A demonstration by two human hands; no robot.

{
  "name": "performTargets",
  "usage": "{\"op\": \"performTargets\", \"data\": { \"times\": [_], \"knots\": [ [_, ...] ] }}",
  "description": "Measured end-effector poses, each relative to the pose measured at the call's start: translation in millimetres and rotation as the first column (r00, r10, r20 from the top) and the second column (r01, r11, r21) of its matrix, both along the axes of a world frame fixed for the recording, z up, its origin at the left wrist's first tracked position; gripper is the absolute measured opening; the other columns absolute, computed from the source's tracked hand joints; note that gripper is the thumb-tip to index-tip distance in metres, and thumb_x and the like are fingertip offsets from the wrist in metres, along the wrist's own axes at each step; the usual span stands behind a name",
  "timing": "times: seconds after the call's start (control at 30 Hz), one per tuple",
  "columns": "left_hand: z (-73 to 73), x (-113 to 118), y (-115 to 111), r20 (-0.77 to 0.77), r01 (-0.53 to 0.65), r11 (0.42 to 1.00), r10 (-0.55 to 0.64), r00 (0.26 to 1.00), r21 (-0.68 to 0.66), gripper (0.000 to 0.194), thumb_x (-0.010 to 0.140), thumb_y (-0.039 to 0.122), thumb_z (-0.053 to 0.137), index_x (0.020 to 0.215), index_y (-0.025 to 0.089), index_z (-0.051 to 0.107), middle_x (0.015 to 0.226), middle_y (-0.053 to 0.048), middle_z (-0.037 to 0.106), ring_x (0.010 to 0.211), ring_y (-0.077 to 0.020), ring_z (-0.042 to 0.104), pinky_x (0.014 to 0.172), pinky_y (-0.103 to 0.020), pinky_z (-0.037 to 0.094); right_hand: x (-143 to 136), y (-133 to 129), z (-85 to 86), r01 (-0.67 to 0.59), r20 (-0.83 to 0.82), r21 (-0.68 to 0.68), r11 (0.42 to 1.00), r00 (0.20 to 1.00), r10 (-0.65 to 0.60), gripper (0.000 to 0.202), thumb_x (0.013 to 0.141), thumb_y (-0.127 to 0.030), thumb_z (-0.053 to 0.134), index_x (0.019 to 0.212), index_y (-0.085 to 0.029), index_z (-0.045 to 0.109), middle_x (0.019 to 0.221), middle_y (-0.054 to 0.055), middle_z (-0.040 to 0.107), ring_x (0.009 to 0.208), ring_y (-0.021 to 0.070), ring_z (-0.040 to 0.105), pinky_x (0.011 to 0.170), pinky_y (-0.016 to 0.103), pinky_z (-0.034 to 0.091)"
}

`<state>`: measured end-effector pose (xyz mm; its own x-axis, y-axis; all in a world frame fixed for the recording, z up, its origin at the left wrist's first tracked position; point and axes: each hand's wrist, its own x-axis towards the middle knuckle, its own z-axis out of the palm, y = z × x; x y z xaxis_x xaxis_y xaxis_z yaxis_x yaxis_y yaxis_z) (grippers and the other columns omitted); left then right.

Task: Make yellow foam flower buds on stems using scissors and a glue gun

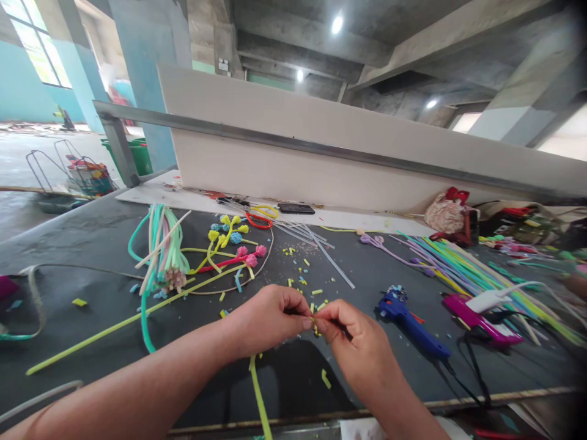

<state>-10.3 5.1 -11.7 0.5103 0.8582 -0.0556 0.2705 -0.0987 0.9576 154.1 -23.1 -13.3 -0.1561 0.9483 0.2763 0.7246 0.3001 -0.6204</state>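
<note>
My left hand and my right hand meet over the front of the dark table. Both are closed, fingertips pinching a small yellow-green piece that is mostly hidden by the fingers. A dark bit shows in the right palm; what it is I cannot make out. Below the left wrist, a yellow-green strip runs down over the table edge; whether it joins the pinched piece is unclear. Short cut yellow bits lie around the hands. To the right rests a blue glue gun.
A bundle of green and pink tubes stands left, beside yellow, blue and pink knobbed stems. Long coloured strips and a magenta device with a white plug and cables lie right. A phone lies near the white partition.
</note>
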Motion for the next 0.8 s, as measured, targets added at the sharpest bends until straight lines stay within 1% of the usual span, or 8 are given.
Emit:
{"op": "performTargets", "data": {
  "times": [0.1, 0.2, 0.3, 0.47, 0.57, 0.67, 0.73, 0.8],
  "knots": [
    [-4.1, 1, 2, -0.01, -0.031, 0.991, 0.033, 0.999, 0.132, 0.011, 0.071, 0.023, 0.056, 0.065, 0.014, 0.059, 0.059, 0.004, 0.05, 0.057, -0.008, 0.043, 0.052, -0.019, 0.032, 4, 4, 0.1, -0.041, -0.098, -0.134, 0.99, 0.995, 0.028, 0.009, 0.076, -0.025, 0.055, 0.072, -0.02, 0.062, 0.062, -0.002, 0.062, 0.06, 0.0142, 0.056, 0.055, 0.023, 0.042],
    [-6.6, 0, 3, -0.033, -0.033, 0.974, 0.041, 0.999, 0.223, 0.01, 0.071, 0.019, 0.054, 0.064, 0.014, 0.06, 0.061, 0.004, 0.053, 0.06, -0.0088, 0.046, 0.055, -0.019, 0.034, 12, 7, 1.7, -0.062, -0.168, -0.18, 0.982, 0.985, 0.031, 0.013, 0.079, -0.026, 0.053, 0.083, -0.02, 0.063, 0.067, -0.001, 0.064, 0.063, 0.0149, 0.059, 0.059, 0.024, 0.045],
    [-6.8, 0, 2, -0.062, -0.033, 0.952, 0.054, 0.997, 0.304, 0.011, 0.071, 0.016, 0.053, 0.063, 0.015, 0.059, 0.06, 0.003, 0.053, 0.059, -0.009, 0.048, 0.056, -0.019, 0.034, 16, 7, 5.8, -0.062, -0.109, -0.143, 0.988, 0.993, 0.047, 0.02, 0.083, -0.027, 0.047, 0.088, -0.02, 0.066, 0.067, 0.0, 0.066, 0.065, 0.0162, 0.061, 0.062, 0.026, 0.046],
    [-7.0, 1, 0, -0.111, -0.004, 0.879, 0.065, 0.992, 0.477, 0.013, 0.072, 0.011, 0.051, 0.062, 0.015, 0.058, 0.064, 0.001, 0.056, 0.063, -0.0095, 0.05, 0.06, -0.02, 0.036, 9, 3, 7.3, -0.122, 0.016, -0.154, 0.981, 0.992, 0.126, 0.022, 0.082, -0.026, 0.048, 0.08, -0.023, 0.07, 0.068, 0.001, 0.068, 0.063, 0.0174, 0.061, 0.058, 0.027, 0.043],
    [-6.6, 2, -1, -0.103, 0.011, 0.863, 0.048, 0.993, 0.505, 0.012, 0.071, 0.009, 0.052, 0.062, 0.015, 0.058, 0.065, 0.001, 0.056, 0.066, -0.0099, 0.051, 0.063, -0.02, 0.037, 6, 1, 4.4, -0.103, 0.083, -0.108, 0.989, 0.99, 0.112, 0.02, 0.08, -0.021, 0.048, 0.074, -0.021, 0.068, 0.069, 0.002, 0.067, 0.065, 0.0174, 0.059, 0.059, 0.026, 0.041],
    [-4.4, 2, -1, -0.062, -0.015, 0.938, 0.039, 0.997, 0.346, 0.008, 0.071, 0.016, 0.057, 0.063, 0.015, 0.058, 0.062, 0.002, 0.055, 0.06, -0.0093, 0.05, 0.058, -0.021, 0.039, 7, 0, 4.8, -0.092, 0.117, -0.043, 0.995, 0.988, 0.096, 0.02, 0.081, -0.021, 0.048, 0.066, -0.019, 0.061, 0.063, 0.001, 0.06, 0.061, 0.0156, 0.054, 0.056, 0.025, 0.036],
    [-3.2, 0, 0, 0.01, -0.001, 0.995, 0.0, 1.0, 0.095, 0.008, 0.073, 0.023, 0.058, 0.07, 0.016, 0.059, 0.055, 0.004, 0.052, 0.048, -0.008, 0.047, 0.048, -0.02, 0.039, 10, 0, 7.1, -0.117, 0.038, -0.094, 0.989, 0.992, 0.121, 0.021, 0.081, -0.022, 0.049, 0.061, -0.019, 0.056, 0.058, -0.001, 0.054, 0.057, 0.0137, 0.048, 0.054, 0.024, 0.033],
    [-3.1, -2, 2, 0.136, 0.058, 0.991, -0.041, 0.99, -0.122, 0.012, 0.075, 0.029, 0.057, 0.077, 0.017, 0.058, 0.049, 0.006, 0.05, 0.04, -0.0075, 0.044, 0.041, -0.02, 0.04, 14, 0, 9.0, -0.177, -0.131, -0.206, 0.962, 0.98, 0.152, 0.022, 0.081, -0.025, 0.05, 0.06, -0.019, 0.052, 0.056, -0.003, 0.048, 0.055, 0.0119, 0.043, 0.052, 0.023, 0.031]
  ]
}}
